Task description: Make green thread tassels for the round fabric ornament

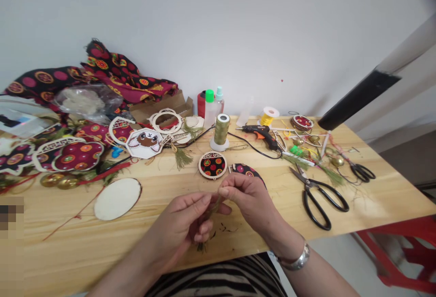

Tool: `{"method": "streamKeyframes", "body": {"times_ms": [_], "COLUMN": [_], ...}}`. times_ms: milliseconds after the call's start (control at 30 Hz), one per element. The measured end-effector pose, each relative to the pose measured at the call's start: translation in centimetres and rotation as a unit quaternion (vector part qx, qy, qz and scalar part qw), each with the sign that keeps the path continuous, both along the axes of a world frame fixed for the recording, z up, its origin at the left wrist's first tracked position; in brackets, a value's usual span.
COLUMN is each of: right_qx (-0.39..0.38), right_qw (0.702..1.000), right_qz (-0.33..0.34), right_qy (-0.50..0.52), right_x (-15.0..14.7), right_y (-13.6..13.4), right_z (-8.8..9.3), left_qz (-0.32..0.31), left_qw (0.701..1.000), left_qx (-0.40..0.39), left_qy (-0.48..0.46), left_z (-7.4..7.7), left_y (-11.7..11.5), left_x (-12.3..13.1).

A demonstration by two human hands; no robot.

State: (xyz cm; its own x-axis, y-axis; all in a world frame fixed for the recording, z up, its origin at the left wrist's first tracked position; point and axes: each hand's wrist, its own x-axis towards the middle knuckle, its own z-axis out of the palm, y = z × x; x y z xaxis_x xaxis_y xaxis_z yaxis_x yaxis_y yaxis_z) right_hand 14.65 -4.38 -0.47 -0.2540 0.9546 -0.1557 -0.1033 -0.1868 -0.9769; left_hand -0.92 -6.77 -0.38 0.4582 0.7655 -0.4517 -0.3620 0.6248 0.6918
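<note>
Near the table's front edge, my left hand (185, 220) is closed around an olive-green thread tassel (201, 246), whose loose ends hang below the fingers. My right hand (250, 201) pinches at the tassel's upper end, thumb against forefinger; the exact strand is too small to make out. Just beyond the hands lies a round wooden-framed ornament (213, 166) with patterned fabric inside. Another patterned fabric piece (247, 170) is partly hidden behind my right hand. A spool of olive thread (222, 131) stands upright farther back. Dark thread scraps (226, 229) lie below my hands.
Large black-handled scissors (315, 195) lie open at right, with smaller scissors (363, 172) beyond. A glue gun (260, 134) rests behind, its cable crossing the table. Left are a white oval disc (118, 199), ornaments and bunched fabric (116, 72). A red stool (398, 251) stands right.
</note>
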Motion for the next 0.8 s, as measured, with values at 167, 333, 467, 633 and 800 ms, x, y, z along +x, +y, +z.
{"method": "streamKeyframes", "body": {"times_ms": [167,333,467,633,800], "right_qx": [0.006,0.012,0.031,0.032,0.033], "right_qw": [1.0,0.999,0.998,0.998,0.998], "right_qz": [-0.007,-0.008,-0.029,-0.04,-0.05], "right_qy": [-0.02,-0.035,-0.051,-0.038,-0.022], "right_x": [0.1,0.0,0.1,0.3,0.3], "right_y": [0.2,0.4,0.7,1.0,1.3], "right_z": [0.1,0.4,0.6,0.7,0.9], "left_qz": [0.009,0.011,0.013,0.011,0.011], "left_qw": [1.0,0.999,0.999,0.999,0.999], "left_qx": [0.015,0.017,0.013,0.018,0.021], "left_qy": [0.021,0.037,0.046,0.044,0.037], "left_z": [-0.1,-0.1,-0.2,-0.5,-0.6], "left_y": [-0.2,-0.1,-0.1,-0.2,-0.3], "left_x": [0.0,0.1,0.2,0.2,0.1]}}
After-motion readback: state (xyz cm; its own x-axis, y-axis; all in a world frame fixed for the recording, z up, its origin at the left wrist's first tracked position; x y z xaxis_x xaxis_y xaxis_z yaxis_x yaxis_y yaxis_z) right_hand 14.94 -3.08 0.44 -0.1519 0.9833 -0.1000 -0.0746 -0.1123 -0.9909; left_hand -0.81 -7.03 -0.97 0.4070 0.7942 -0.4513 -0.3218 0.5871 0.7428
